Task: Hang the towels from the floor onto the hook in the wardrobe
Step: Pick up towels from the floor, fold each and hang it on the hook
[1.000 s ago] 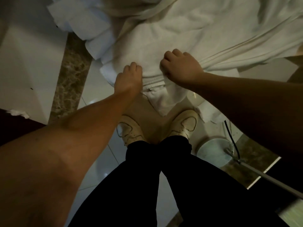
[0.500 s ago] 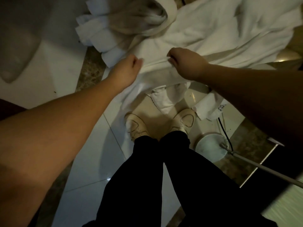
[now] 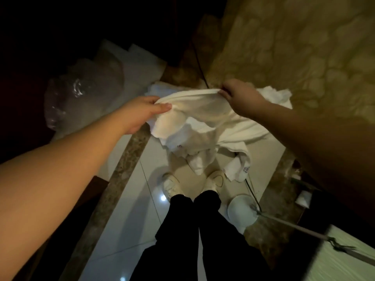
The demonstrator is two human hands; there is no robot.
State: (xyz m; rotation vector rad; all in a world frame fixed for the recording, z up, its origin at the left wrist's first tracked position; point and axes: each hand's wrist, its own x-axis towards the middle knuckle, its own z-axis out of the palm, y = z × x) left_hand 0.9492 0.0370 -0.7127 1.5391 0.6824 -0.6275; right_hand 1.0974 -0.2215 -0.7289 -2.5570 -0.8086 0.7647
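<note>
Looking straight down from the head camera, a white towel (image 3: pixel 205 116) is seen held up off the floor, stretched between both hands around the middle of the shot. The left hand (image 3: pixel 142 110) is at roughly 9 o'clock from the towel's middle, with its thumb and fingers curled round a bunched corner, so that end is properly gripped. The right hand (image 3: pixel 239 96) is at about 2 o'clock, its fingers pinching the top hem, which is pulled into a fairly taut line between the two grips. Below that line the fabric sags and hangs in folds toward 6 o'clock, the lowest bits dangling just above a pair of pale shoes (image 3: pixel 172 185) on the glossy tiled floor (image 3: pixel 129 220). More white cloth (image 3: pixel 276 94) is seen bunched behind the right hand at 3 o'clock; whether it's part of the same towel or another one can't be told. Black trousers (image 3: pixel 182 230) fill the bottom centre. A round white base (image 3: pixel 241 209) with a thin pole is found at 5 o'clock near the right shoe, and a dark cable (image 3: pixel 199 67) runs up toward 12 o'clock. A crinkled clear plastic bag (image 3: pixel 81 98) sits in the dark at 10 o'clock, and a patterned yellowish wall (image 3: pixel 304 47) takes up the 1 to 3 o'clock area. No hook or wardrobe interior can be made out.
</note>
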